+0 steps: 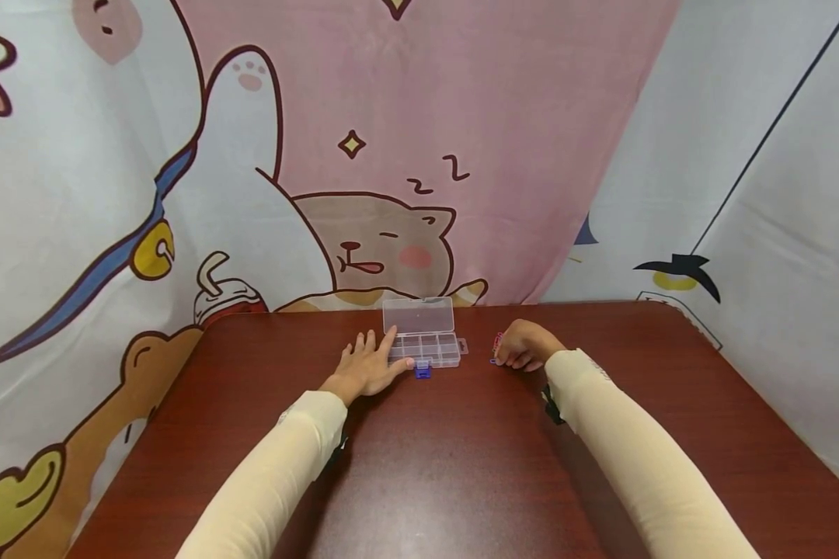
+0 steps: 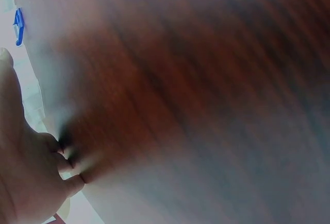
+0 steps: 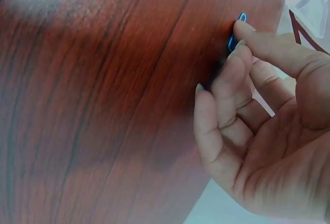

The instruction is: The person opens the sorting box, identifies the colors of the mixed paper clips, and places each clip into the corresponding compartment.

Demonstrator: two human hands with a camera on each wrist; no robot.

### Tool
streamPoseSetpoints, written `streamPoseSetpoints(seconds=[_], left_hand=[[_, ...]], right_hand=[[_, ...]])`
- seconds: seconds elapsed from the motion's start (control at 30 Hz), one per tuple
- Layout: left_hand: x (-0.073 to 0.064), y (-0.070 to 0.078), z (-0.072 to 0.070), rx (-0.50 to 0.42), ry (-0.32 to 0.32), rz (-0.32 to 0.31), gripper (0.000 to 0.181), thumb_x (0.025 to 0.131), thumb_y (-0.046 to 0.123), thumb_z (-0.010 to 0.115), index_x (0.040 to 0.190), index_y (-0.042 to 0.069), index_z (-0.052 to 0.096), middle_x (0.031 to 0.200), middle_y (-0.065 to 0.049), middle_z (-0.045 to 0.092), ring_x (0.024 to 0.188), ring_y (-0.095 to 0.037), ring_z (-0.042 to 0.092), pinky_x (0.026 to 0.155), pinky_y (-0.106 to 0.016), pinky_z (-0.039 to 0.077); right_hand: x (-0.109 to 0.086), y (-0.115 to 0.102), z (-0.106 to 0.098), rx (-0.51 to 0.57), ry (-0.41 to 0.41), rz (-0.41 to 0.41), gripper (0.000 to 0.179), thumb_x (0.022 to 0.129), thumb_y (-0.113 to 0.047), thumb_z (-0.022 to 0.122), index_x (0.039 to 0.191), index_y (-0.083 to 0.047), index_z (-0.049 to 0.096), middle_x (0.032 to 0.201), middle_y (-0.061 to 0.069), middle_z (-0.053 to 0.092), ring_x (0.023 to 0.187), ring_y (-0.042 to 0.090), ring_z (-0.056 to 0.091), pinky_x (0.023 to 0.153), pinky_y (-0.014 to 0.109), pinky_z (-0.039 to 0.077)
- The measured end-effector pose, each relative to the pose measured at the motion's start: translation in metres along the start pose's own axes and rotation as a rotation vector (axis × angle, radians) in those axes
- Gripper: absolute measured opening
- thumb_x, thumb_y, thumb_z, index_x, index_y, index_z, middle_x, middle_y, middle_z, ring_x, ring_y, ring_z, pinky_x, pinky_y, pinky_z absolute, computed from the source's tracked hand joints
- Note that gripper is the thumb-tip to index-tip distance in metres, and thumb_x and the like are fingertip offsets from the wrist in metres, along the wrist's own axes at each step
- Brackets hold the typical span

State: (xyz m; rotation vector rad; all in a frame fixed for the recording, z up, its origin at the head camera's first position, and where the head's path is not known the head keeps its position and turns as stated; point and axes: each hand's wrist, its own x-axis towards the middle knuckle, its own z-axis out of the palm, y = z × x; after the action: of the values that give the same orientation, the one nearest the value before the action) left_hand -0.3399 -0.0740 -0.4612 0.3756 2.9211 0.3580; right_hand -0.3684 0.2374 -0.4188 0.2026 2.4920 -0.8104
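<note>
A clear plastic compartment box (image 1: 439,350) stands on the table with its lid (image 1: 418,317) raised at the back. My left hand (image 1: 369,366) lies at its left side, fingers spread and straight; the thumb reaches along the front edge near the blue latch (image 1: 422,373). To the right of the box, my right hand (image 1: 524,345) is low over the table. Between thumb and fingertip it pinches a blue paper clip (image 3: 243,16), partly covered by the fingers. Beside that hand, small pink-red pieces (image 1: 498,340) show, too small to make out.
The brown wooden table (image 1: 433,466) extends toward me and to both sides. Behind it hangs a cartoon-printed cloth (image 1: 503,155). A clear hang tab (image 1: 463,346) sticks out from the box's right side.
</note>
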Motion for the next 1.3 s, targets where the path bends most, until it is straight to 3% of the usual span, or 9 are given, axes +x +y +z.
streamPoseSetpoints(seconds=[0.17, 0.4, 0.6, 0.83, 1.07, 1.17, 1.3], left_hand=[[0.000, -0.001, 0.000, -0.004, 0.003, -0.001, 0.085, 0.092, 0.074, 0.031, 0.158, 0.028, 0.004, 0.161, -0.022, 0.011, 0.148, -0.041, 0.008, 0.117, -0.057, 0.009], [0.001, 0.001, -0.001, 0.000, 0.003, 0.007, 0.085, 0.092, 0.074, 0.030, 0.158, 0.028, 0.003, 0.161, -0.022, 0.011, 0.148, -0.041, 0.008, 0.117, -0.057, 0.009], [0.002, 0.002, -0.002, 0.003, 0.005, 0.003, 0.085, 0.092, 0.074, 0.030, 0.158, 0.028, 0.003, 0.161, -0.022, 0.011, 0.148, -0.041, 0.008, 0.117, -0.057, 0.009], [0.001, 0.001, -0.001, 0.007, 0.002, 0.000, 0.085, 0.092, 0.074, 0.030, 0.158, 0.028, 0.003, 0.161, -0.022, 0.011, 0.148, -0.040, 0.008, 0.117, -0.057, 0.010], [0.000, 0.000, -0.001, 0.003, 0.003, 0.000, 0.085, 0.092, 0.074, 0.030, 0.158, 0.028, 0.003, 0.161, -0.022, 0.012, 0.148, -0.040, 0.009, 0.117, -0.057, 0.010], [0.000, 0.000, -0.001, 0.001, 0.009, 0.001, 0.085, 0.092, 0.074, 0.031, 0.158, 0.028, 0.004, 0.161, -0.023, 0.012, 0.148, -0.040, 0.009, 0.117, -0.057, 0.010], [0.000, 0.000, -0.001, -0.001, 0.014, 0.003, 0.085, 0.092, 0.074, 0.031, 0.158, 0.027, 0.005, 0.160, -0.023, 0.013, 0.148, -0.041, 0.010, 0.117, -0.057, 0.011]], right_hand=[[0.002, -0.002, 0.002, -0.024, 0.019, -0.001, 0.010, 0.080, -0.013, 0.073, 0.073, -0.007, 0.069, 0.068, 0.002, 0.063, 0.063, 0.016, 0.060, 0.063, 0.036, 0.055], [0.000, -0.002, -0.004, 0.058, -0.007, 0.043, 0.009, 0.081, -0.014, 0.073, 0.076, -0.009, 0.068, 0.067, 0.002, 0.061, 0.064, 0.014, 0.059, 0.065, 0.034, 0.055], [-0.001, -0.008, -0.014, 0.153, -0.026, 0.017, 0.005, 0.083, -0.013, 0.070, 0.083, -0.008, 0.071, 0.067, 0.000, 0.059, 0.064, 0.013, 0.057, 0.072, 0.036, 0.056], [-0.004, -0.031, -0.014, 0.269, -0.110, -0.012, 0.007, 0.084, -0.013, 0.070, 0.089, -0.008, 0.071, 0.065, -0.003, 0.059, 0.058, 0.008, 0.055, 0.070, 0.032, 0.055], [-0.008, -0.059, -0.004, 0.272, -0.142, -0.057, 0.033, 0.087, -0.015, 0.069, 0.117, -0.002, 0.068, 0.066, -0.005, 0.062, 0.056, 0.006, 0.058, 0.081, 0.038, 0.054], [-0.008, -0.069, 0.001, 0.283, -0.171, -0.064, 0.032, 0.088, -0.015, 0.067, 0.117, -0.002, 0.066, 0.065, -0.005, 0.061, 0.055, 0.004, 0.057, 0.081, 0.037, 0.054], [-0.007, -0.077, 0.005, 0.300, -0.185, -0.069, 0.022, 0.089, -0.014, 0.066, 0.109, -0.003, 0.067, 0.065, -0.004, 0.061, 0.056, 0.005, 0.056, 0.072, 0.031, 0.054]])
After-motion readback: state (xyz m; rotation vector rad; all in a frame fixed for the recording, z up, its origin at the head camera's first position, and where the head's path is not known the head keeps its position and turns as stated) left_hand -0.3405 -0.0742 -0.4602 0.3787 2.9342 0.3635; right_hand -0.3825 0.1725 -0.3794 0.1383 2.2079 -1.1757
